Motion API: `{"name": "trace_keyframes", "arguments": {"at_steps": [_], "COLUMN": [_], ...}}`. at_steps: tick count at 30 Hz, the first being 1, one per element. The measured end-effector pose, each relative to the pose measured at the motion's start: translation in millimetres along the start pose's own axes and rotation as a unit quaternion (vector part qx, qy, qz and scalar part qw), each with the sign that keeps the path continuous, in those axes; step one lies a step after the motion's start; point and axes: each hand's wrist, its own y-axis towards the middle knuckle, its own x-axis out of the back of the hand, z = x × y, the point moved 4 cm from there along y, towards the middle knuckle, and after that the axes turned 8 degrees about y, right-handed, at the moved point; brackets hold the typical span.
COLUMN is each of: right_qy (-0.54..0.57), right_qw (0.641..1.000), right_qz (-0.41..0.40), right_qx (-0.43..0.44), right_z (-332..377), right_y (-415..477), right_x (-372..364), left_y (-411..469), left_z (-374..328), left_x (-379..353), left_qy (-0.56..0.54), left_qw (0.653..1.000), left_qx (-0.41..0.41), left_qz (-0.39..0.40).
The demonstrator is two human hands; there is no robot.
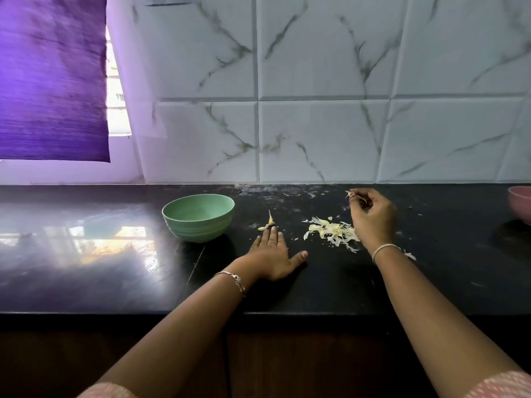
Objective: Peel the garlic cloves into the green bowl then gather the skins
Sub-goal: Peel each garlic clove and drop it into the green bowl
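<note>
Left hand (270, 254) lay flat, palm down, on the black surface (445, 271). Its fingers were straight and slightly spread, thumb out to the right, gripping nothing. A ring (272, 242) was on one finger and a thin bracelet (233, 278) on that wrist. Just past the fingertips sat a small garlic piece (268, 224) with a pointed skin tail sticking up. It was very close to the fingers, but contact could not be told.

Green bowl (198, 218) stood upright on the surface, left of the garlic piece and left hand, apart from both.

Right hand (373, 219) was raised a bit near the back of the surface, fingers curled, thumb and fingertips pinching a small skin scrap (349, 193). A pale band (385, 248) was on that wrist. The skin pile (330, 231) lay loose on the surface just left of the right hand and wrist, between the two hands. A stray skin bit (409, 256) lay just right of the wrist. Fine pale specks (273, 192) were scattered along the back edge by the wall.

Pink bowl (521, 205) was cut off at the far right edge, well apart from the rest. Marble-look tile wall (316, 124) ran behind, with a purple curtain (51, 81) at upper left and a bright window strip (116, 110) beside it. Window glare showed on the left of the surface. Pink sleeves (500, 386) showed at the bottom edge.
</note>
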Motion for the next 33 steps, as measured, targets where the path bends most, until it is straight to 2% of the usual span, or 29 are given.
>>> {"name": "trace_keyframes", "arguments": {"at_steps": [6, 14, 16, 19, 22, 25, 29, 33], "right_qy": [-0.059, -0.117, -0.122, -0.095, -0.052, -0.037, -0.109, -0.188], "right_qw": [0.998, 0.992, 0.991, 0.994, 0.998, 0.998, 0.982, 0.944], "right_qz": [-0.009, 0.020, 0.039, 0.044, 0.035, 0.003, -0.041, -0.038], "right_qx": [0.037, 0.052, 0.047, 0.029, 0.001, -0.054, -0.148, -0.267], "right_z": [4, 1, 1, -1, -5, -13, -29, -47], "right_y": [0, 2, 1, 0, 2, 9, 13, 6], "right_x": [-3, -12, -15, -17, -12, -1, 31, 60], "left_y": [35, 65, 69, 73, 72, 70, 65, 59], "left_z": [-21, -44, -48, -46, -35, -26, -25, -28], "left_x": [5, 10, 13, 17, 21, 20, 19, 18], "left_qy": [-0.021, -0.074, -0.121, -0.246, -0.356, -0.404, -0.385, -0.371], "left_qw": [0.999, 0.995, 0.987, 0.960, 0.923, 0.904, 0.912, 0.915], "left_qx": [0.028, -0.051, -0.085, -0.110, -0.087, -0.064, -0.061, -0.061], "left_qz": [-0.026, -0.050, -0.060, -0.080, -0.120, -0.122, -0.128, -0.146]}}
